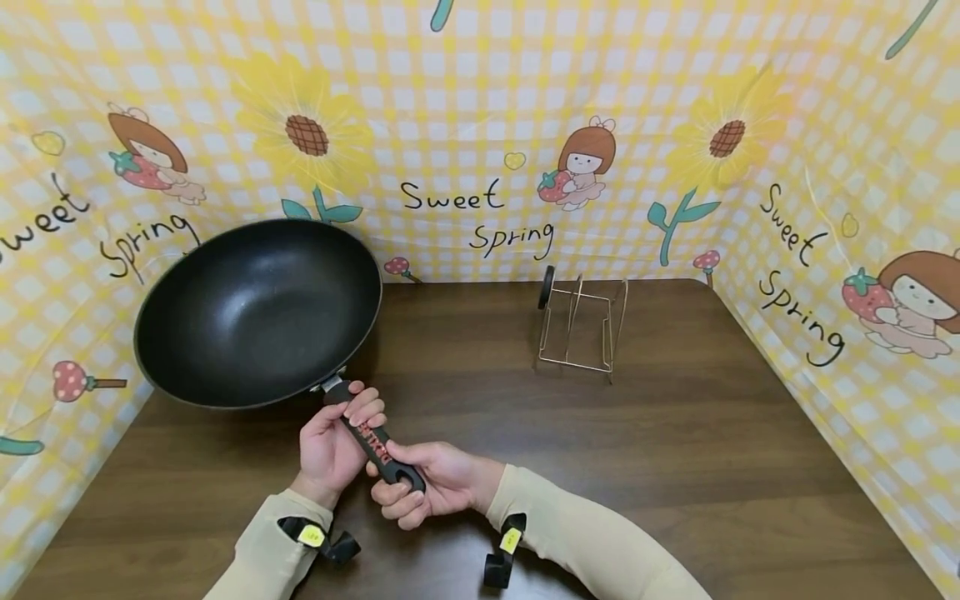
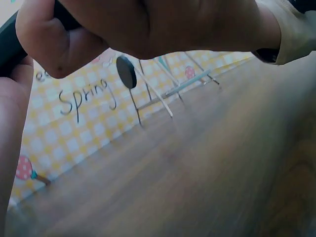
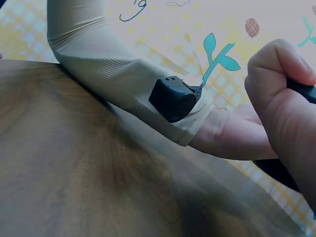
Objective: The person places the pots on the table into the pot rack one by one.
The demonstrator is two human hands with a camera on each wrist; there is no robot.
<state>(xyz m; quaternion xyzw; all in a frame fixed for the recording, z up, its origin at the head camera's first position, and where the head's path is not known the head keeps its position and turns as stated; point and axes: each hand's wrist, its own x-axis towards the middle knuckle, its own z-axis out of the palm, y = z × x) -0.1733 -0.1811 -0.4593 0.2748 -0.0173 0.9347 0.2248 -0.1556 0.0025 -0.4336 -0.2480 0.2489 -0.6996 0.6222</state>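
A black wok (image 1: pixel 262 317) with a long black handle (image 1: pixel 371 442) hangs tilted over the left part of the table, its dark inside facing the head camera. Near the bowl, my left hand (image 1: pixel 333 442) grips the handle with fingers curled round it. Toward the handle's end, my right hand (image 1: pixel 438 483) holds it as well, thumb on top and fingers below. In the left wrist view, a hand (image 2: pixel 113 29) grips part of the black handle at the upper left. The right wrist view shows a curled hand (image 3: pixel 286 103) round a piece of the handle.
A wire rack (image 1: pixel 577 325) with a black disc (image 1: pixel 547 287) at one corner stands at the back of the brown wooden table (image 1: pixel 675 433). Yellow checked cloth (image 1: pixel 465 100) rises behind the table and along both sides.
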